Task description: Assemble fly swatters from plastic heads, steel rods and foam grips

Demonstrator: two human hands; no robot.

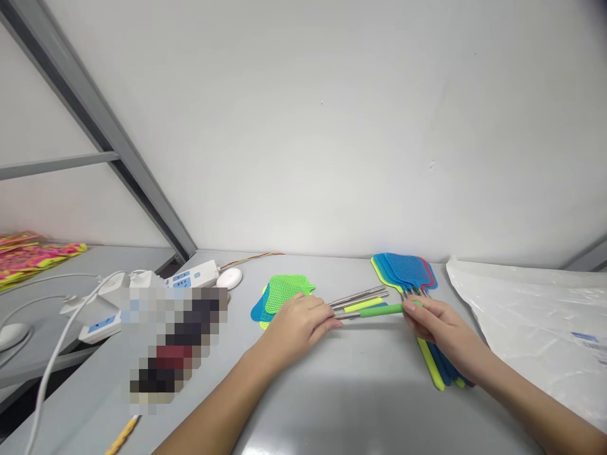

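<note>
Between my two hands lies a fly swatter handle (pixel 382 310), a metal rod with a green grip. My left hand (pixel 300 322) is closed around the rod end, beside a green mesh swatter head (pixel 287 292) and a blue one (pixel 258 309) partly under it. The fingers of my right hand (pixel 441 325) pinch the far tip of the green grip. Behind the handle rest bare metal rods (pixel 358 298) and a yellow grip (pixel 363 306). A stack of assembled fly swatters (pixel 408 270), mostly blue, lies under and behind my right hand, their grips (pixel 431 365) pointing toward me.
A white plastic bag (pixel 526 309) covers the table's right side. At left are power strips (pixel 192 275) with plugs and cables, a round white disc (pixel 229 278) and a pixelated patch. Pink and yellow items (pixel 33 256) lie far left. A white wall stands behind.
</note>
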